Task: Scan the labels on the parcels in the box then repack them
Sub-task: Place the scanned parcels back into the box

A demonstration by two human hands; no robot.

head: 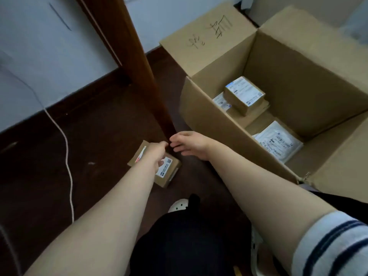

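Landmark: open cardboard box [217, 124] is standing on the dark floor [95, 140], flaps out, handwriting showing on its far-left flap [207, 34].
Floor parcel: small brown parcel [169, 172] is lying on the floor near the box, left of its near wall, label facing up.
Left hand: left hand [156, 153] is gripping the small brown parcel from above, thumb lying on the label, fingers curling over the far edge.
Right hand: right hand [191, 145] is hovering between that parcel and the box wall, fingers loose and slightly spread, holding nothing, fingertips nearly meeting the left hand's.
Inside the box: labelled brown parcel [244, 94] is sitting on a stack of flat brown packets [258, 110] toward the left rear; white mailer [278, 145] is lying label up nearer the front.
Left of the box: wooden door post [127, 56] is rising just beyond the hands; white cable [67, 156] is trailing over the floor well apart from the box.
Near edge: striped sleeve [334, 246] is showing on the right arm.
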